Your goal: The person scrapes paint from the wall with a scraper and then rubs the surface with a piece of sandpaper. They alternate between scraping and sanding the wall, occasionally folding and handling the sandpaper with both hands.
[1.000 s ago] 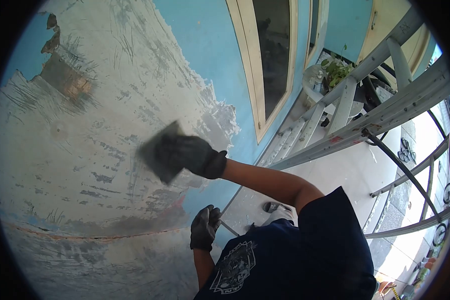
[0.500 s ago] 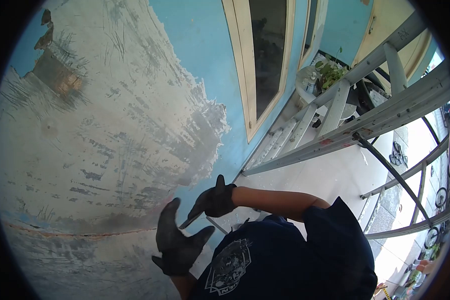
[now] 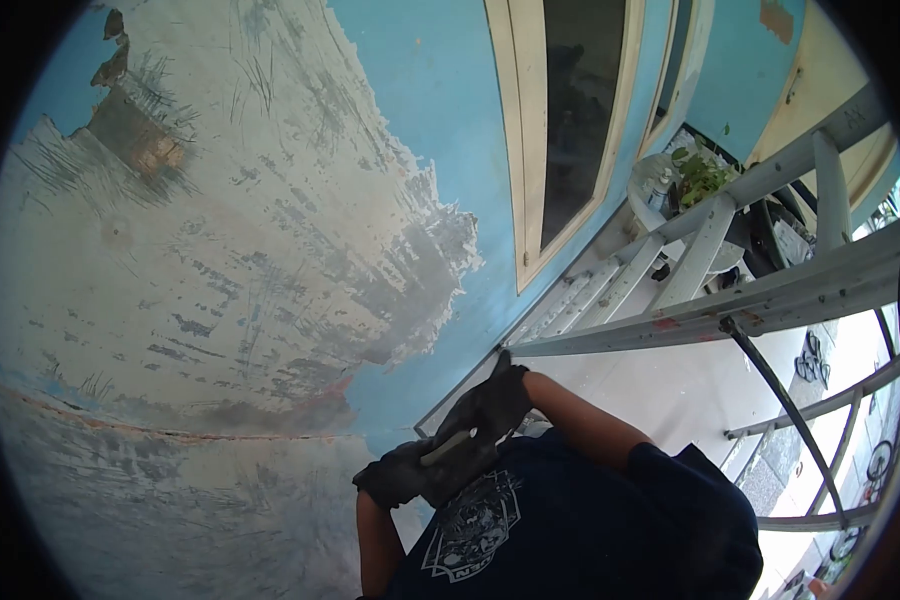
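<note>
Both hands wear dark gloves and meet in front of the dark shirt, low in the centre. A pale, narrow handle point(image 3: 448, 448) of a tool shows between them; its other end is hidden. My left hand point(image 3: 400, 476) is closed around the lower left part of the tool. My right hand point(image 3: 492, 405) is closed over its upper right part, with the thumb sticking up. Beside them is the wall point(image 3: 300, 290), with blue paint around a large, scraped pale patch.
A metal ladder point(image 3: 610, 335) leans across the right side, over a pale floor point(image 3: 620, 385). A framed window point(image 3: 575, 130) is set in the blue wall. Farther back stand a green plant point(image 3: 703, 178) and a rounded ledge. Sandals point(image 3: 812, 357) lie at the right.
My left hand has closed and come together with my right hand, where the two were apart. The pale handle now shows between them. The view has shifted, so the wall and ladder sit differently.
</note>
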Action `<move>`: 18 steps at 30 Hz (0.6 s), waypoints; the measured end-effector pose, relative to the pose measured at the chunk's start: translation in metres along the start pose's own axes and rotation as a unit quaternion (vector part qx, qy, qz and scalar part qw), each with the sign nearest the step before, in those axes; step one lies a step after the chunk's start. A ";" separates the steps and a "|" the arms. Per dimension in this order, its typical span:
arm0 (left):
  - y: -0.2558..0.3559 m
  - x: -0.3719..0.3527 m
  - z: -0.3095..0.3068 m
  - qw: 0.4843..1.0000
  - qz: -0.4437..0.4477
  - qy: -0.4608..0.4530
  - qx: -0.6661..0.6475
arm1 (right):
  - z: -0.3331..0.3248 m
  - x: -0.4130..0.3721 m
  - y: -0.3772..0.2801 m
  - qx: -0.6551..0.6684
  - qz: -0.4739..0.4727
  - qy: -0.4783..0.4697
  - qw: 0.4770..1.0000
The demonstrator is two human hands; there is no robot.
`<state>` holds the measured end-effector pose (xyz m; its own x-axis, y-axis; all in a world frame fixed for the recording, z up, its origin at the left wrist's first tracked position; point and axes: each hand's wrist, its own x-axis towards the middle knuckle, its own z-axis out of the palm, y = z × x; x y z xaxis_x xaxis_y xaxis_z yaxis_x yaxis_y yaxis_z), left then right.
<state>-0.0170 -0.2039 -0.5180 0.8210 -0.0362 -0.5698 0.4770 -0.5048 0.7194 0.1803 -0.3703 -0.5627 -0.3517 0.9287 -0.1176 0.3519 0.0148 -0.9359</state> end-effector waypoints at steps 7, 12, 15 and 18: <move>0.006 -0.003 0.035 0.944 -0.018 0.294 -0.150 | 0.000 0.000 0.038 -0.045 0.059 0.239 0.968; -0.016 -0.017 0.025 0.918 0.083 0.154 -0.356 | -0.010 -0.004 0.044 -0.131 -0.022 0.180 0.975; 0.000 0.002 0.030 0.862 0.122 0.071 -0.487 | -0.017 0.003 0.041 -0.223 -0.125 0.150 0.955; 0.001 0.014 0.036 0.943 0.006 0.181 -0.279 | -0.036 -0.001 0.026 -0.155 -0.137 0.219 0.954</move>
<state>-0.0162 -0.2361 -0.5397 0.8321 0.3097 -0.4601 0.4752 0.0296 0.8794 0.2209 -0.3579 -0.5748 -0.0942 0.9392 0.3301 0.5619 0.3239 -0.7611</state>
